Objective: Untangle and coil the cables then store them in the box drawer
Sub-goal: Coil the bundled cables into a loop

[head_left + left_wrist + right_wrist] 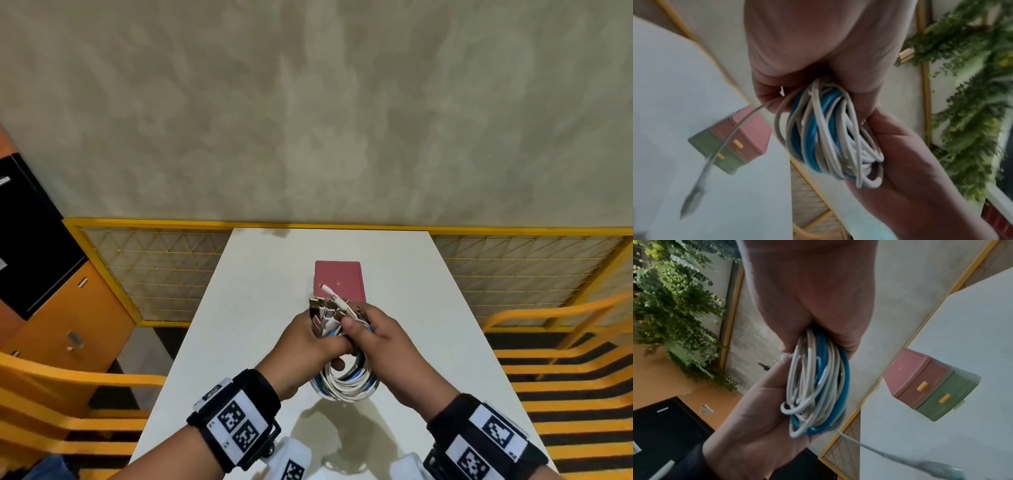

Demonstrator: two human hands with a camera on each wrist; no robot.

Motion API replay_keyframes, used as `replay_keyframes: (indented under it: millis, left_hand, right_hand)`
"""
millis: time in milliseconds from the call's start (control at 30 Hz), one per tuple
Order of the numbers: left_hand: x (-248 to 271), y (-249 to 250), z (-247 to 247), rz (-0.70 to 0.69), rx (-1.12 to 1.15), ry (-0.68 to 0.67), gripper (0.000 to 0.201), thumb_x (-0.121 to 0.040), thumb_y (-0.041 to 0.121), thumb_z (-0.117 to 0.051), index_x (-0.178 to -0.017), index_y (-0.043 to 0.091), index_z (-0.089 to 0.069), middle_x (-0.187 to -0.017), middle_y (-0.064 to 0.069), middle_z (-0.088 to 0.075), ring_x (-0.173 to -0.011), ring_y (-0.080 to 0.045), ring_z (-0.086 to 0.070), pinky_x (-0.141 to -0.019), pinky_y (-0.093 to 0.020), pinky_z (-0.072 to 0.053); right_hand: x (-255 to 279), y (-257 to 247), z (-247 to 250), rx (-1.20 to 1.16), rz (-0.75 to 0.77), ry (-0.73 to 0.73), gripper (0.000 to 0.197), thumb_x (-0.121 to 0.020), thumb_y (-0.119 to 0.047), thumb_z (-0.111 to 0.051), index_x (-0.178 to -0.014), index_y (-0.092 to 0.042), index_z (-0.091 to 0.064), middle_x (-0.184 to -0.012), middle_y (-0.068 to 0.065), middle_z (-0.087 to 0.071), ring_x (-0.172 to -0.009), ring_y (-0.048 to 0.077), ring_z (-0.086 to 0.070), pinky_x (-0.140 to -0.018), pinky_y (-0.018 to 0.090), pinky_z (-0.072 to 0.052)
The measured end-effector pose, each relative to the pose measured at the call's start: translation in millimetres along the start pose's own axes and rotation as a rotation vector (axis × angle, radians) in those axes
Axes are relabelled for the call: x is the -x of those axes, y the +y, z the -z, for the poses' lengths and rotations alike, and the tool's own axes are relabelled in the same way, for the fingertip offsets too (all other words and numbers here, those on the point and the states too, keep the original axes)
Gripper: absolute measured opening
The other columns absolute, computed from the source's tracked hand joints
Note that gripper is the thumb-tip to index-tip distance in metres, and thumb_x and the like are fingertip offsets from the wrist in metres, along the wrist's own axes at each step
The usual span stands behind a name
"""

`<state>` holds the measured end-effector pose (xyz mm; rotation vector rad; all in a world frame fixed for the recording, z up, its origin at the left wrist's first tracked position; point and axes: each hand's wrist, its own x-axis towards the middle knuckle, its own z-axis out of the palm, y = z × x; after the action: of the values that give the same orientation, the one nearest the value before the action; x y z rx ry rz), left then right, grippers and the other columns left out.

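White and blue cables were bunched into one coil held above the bench, with both hands wrapped round it. The left hand had its grip closed on the left side of the coil, and the right hand had its grip closed on the right side, thumb pressed over the top. Several metal plugs stuck up from between the two grips, and one loose white end trailed away from them, hanging free.

That free end looked the likeliest trouble: it could catch on a drawer edge or drag loops out of the bundle as it was carried. The loops crossed one another unevenly, so if either grip slackened the coil would probably spring apart and tangle again. The bundle also seemed bulky for a shallow drawer, and forcing it in could kink the cables.

Just beyond the grips stood the box, a pink drawer stacked on a green drawer, each with a yellow pull. Both drawers appeared closed, so whatever they held could not be seen, and neither hand was free to open one.
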<state>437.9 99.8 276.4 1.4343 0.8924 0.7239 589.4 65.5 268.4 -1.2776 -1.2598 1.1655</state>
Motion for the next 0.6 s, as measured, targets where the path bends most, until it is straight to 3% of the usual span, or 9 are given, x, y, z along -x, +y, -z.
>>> replay_keyframes:
  millis: [100, 200, 367, 500, 600]
  left_hand:
    - [-1, 1, -2, 0.025, 0.16, -0.076, 0.025, -0.088, 0.001, -0.063, -0.112, 0.008, -0.069, -0.109, -0.022, -0.071, -0.087, -0.021, -0.067, -0.066, -0.032, -0.055]
    - [0, 0, -2, 0.056, 0.261, -0.108, 0.028, -0.092, -0.002, -0.06, -0.119, 0.004, -0.064, -0.107, -0.017, -0.071, -0.094, -0.025, -0.069, -0.076, -0.036, -0.059]
    - [-4, -1, 0, 0.075, 0.235, -0.119, 0.031, -0.09, 0.004, -0.064, -0.121, 0.004, -0.064, -0.115, -0.021, -0.071, -0.1, -0.027, -0.07, -0.083, -0.039, -0.058]
    - [-3, -3, -2, 0.091, 0.252, -0.068, 0.032, -0.086, 0.009, -0.068, -0.118, 0.005, -0.067, -0.113, -0.017, -0.073, -0.102, -0.023, -0.068, -0.085, -0.035, -0.054]
    - [-2, -8, -5, 0.102, 0.275, -0.025, 0.035, -0.079, 0.019, -0.071, -0.113, 0.012, -0.069, -0.105, -0.005, -0.074, -0.099, -0.019, -0.068, -0.081, -0.036, -0.052]
  right_hand:
    - [-3, -3, 0, -0.019, 0.008, -0.018, 0.018, -0.095, -0.03, -0.057, -0.103, -0.023, -0.071, -0.105, 0.007, -0.075, -0.1, 0.024, -0.07, -0.092, 0.05, -0.053]
    - [-4, -4, -1, -0.08, -0.035, -0.043, 0.027, -0.093, -0.036, -0.055, -0.108, -0.02, -0.071, -0.11, 0.011, -0.073, -0.108, 0.032, -0.067, -0.095, 0.058, -0.051]
    - [-3, -4, 0, -0.048, -0.053, -0.054, 0.029, -0.102, -0.034, -0.046, -0.114, -0.022, -0.07, -0.114, 0.006, -0.074, -0.111, 0.023, -0.067, -0.101, 0.051, -0.049]
    - [-3, -13, 0, -0.042, -0.078, -0.101, 0.038, -0.101, -0.047, -0.036, -0.116, -0.032, -0.068, -0.115, -0.008, -0.074, -0.113, 0.008, -0.066, -0.098, 0.028, -0.051]
    - [-9, -10, 0, -0.022, -0.12, -0.072, 0.062, -0.091, -0.069, -0.04, -0.136, -0.031, -0.057, -0.135, -0.008, -0.063, -0.127, 0.008, -0.056, -0.11, 0.034, -0.042]
